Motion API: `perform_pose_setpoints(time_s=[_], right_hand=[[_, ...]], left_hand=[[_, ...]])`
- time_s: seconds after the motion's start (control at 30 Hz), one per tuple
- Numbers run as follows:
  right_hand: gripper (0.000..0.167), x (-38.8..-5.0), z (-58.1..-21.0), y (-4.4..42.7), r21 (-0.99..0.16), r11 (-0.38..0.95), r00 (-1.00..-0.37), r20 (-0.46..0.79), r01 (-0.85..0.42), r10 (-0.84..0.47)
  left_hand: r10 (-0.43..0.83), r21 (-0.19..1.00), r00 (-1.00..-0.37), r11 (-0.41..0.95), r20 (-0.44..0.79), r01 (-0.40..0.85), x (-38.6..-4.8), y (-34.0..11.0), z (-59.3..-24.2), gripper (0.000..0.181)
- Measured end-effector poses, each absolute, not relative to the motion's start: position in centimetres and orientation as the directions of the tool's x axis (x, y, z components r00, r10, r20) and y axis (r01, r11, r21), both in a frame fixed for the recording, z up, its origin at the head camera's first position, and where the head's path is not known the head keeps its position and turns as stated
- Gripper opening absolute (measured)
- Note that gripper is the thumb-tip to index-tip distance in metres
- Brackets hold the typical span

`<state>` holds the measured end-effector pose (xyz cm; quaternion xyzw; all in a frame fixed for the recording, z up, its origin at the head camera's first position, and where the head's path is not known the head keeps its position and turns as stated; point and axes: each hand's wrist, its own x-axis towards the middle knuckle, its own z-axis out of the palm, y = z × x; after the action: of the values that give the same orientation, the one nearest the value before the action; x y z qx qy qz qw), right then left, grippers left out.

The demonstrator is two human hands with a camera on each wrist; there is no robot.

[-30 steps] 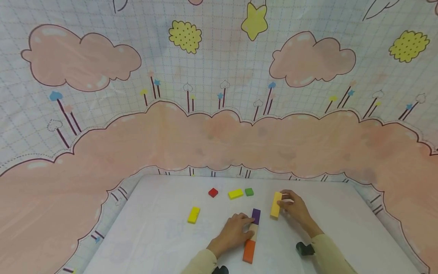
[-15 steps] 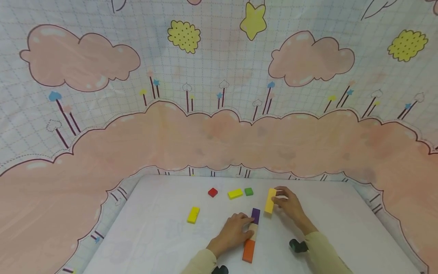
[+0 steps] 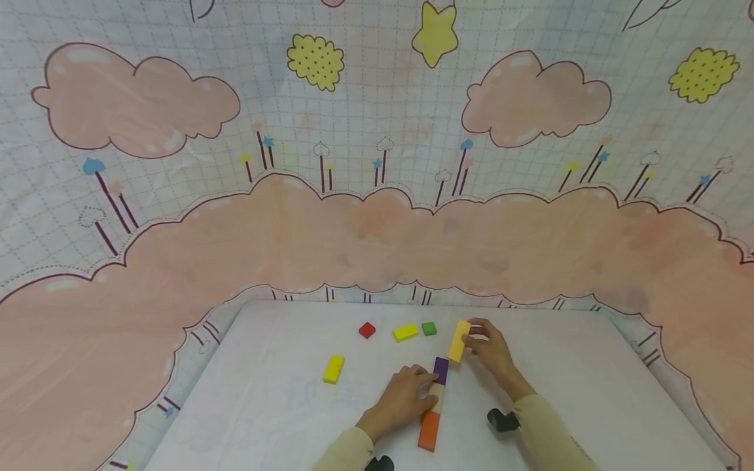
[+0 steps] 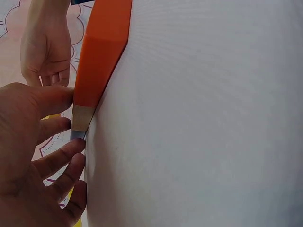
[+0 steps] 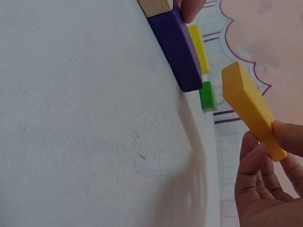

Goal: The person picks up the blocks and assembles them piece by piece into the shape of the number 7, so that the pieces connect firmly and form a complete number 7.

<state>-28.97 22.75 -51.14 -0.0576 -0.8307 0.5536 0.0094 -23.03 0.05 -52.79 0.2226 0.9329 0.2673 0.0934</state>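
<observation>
With white tabletop (image 3: 589, 366) to either side, an orange block (image 3: 429, 432), a wooden block (image 3: 437, 396) and a purple block (image 3: 442, 367) form one end-to-end row, the left hand (image 3: 400, 396) resting thumb and spread fingertips against its left side. Past the purple end, across a gap, the right hand (image 3: 496, 354), angled in from the right, pinches one light-orange block (image 3: 459, 341) above the surface. Two yellow blocks (image 3: 333, 369), one green block (image 3: 429, 329) and one red block (image 3: 367, 330) lie loose before the far edge and printed backdrop (image 3: 377, 242).
</observation>
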Motion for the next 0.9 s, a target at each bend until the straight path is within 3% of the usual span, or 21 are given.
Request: perform_pose_setpoints(time_s=[0.9], right_hand=[[0.038, -30.7, -52.6, 20.9, -0.932, 0.35, -0.988, -0.048, 0.098, 0.149]], left_hand=[[0.449, 0.547, -0.891, 0.765, -0.073, 0.341, -23.2, 0.2, -52.9, 0.044]])
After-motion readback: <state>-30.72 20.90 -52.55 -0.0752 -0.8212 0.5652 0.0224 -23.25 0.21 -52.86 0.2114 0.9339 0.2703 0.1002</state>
